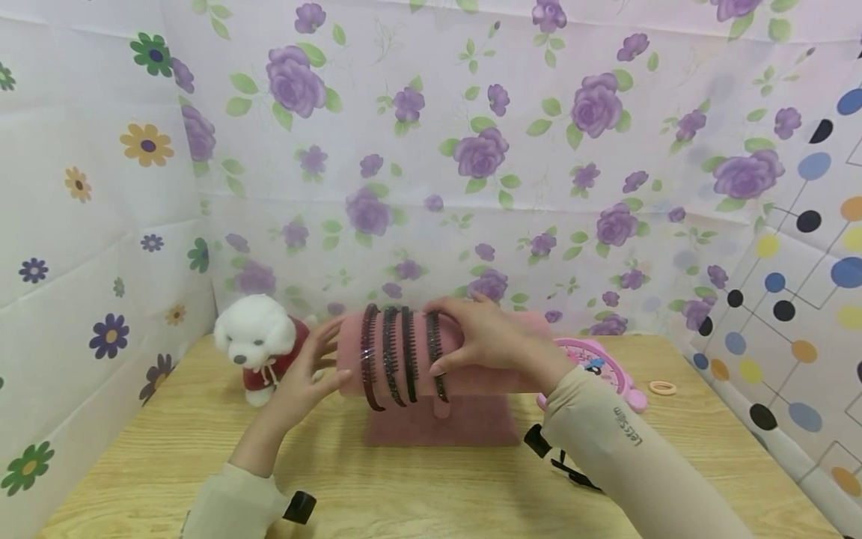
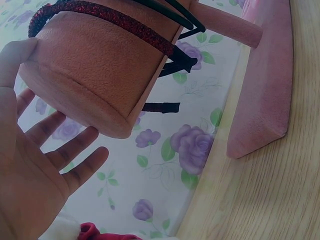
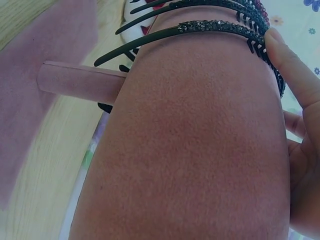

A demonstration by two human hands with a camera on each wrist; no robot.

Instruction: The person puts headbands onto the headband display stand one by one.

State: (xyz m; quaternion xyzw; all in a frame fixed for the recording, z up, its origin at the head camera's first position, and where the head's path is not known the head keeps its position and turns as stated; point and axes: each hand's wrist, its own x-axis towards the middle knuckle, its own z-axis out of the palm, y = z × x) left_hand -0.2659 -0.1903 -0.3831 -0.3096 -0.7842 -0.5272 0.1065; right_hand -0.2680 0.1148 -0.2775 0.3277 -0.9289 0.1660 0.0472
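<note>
A pink plush headband stand (image 1: 485,380) carries several headbands on its horizontal roll. My right hand (image 1: 488,337) reaches over the roll at the rightmost one, a black headband (image 1: 434,340) with dark glittering stones. In the right wrist view my right thumb (image 3: 287,62) lies on that headband's edge, with the other fingers partly hidden behind the roll. At the roll's left end, my left hand (image 1: 313,374) has its fingers spread, the thumb touching the end's edge. Nearest to it sits a dark red sparkly headband (image 2: 115,19). Two more dark headbands stand between.
A white plush dog (image 1: 256,329) in red clothing sits behind my left hand. Right of the stand are a pink round toy clock (image 1: 586,352), a beige ring-shaped band (image 1: 663,388) and a black strap (image 1: 575,475). The stand's base (image 1: 441,432) rests on the wooden table (image 1: 404,494).
</note>
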